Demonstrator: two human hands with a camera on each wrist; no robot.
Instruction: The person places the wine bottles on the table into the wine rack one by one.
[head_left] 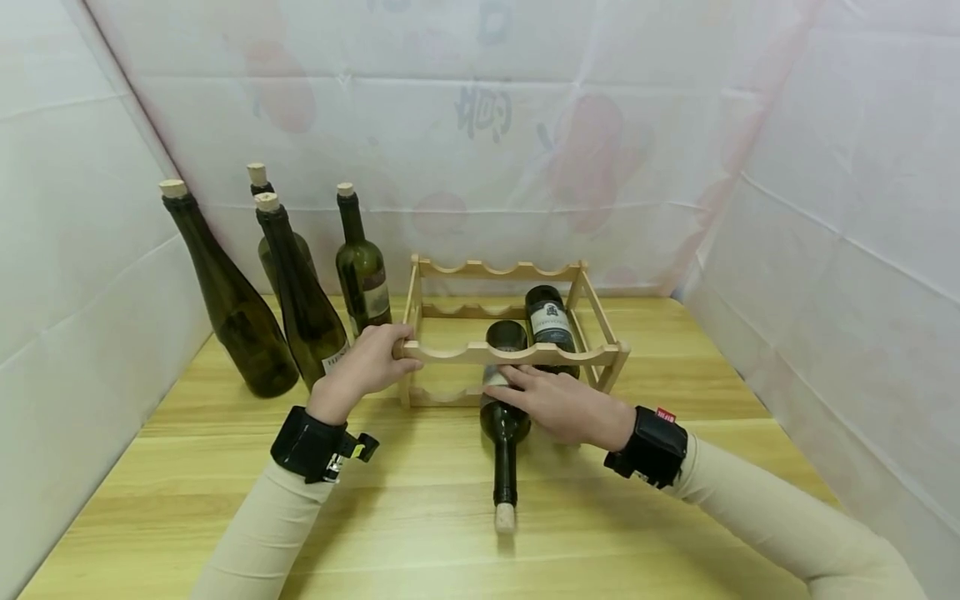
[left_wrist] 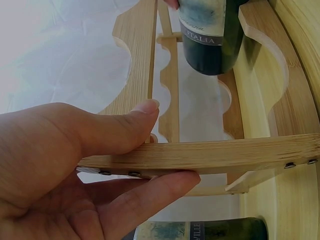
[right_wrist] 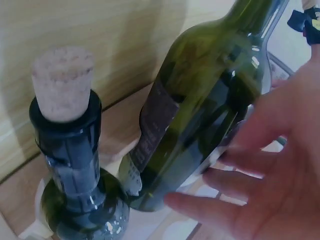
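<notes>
Left grip [head_left: 363,367] pinches the near left corner of a wooden rack [head_left: 480,269], thumb above and fingers beneath. Right grip [head_left: 558,404] lies across a dark bottle [head_left: 506,425], fingers fairly straight and touching its body. That bottle passes under the upper front rail [head_left: 476,353], its base inside the rack and its corked neck outside, pointing to the near side. Just right of it, 1 labelled bottle [head_left: 550,321] lies in the rack; 4 corked bottles [head_left: 362,271] stand to the left on the tabletop [head_left: 420,517].

There are 6 bottles [head_left: 504,422], 1 wooden rack [head_left: 472,353], 2 hands [head_left: 567,403] — and 2 black wrist straps [head_left: 303,442].
</notes>
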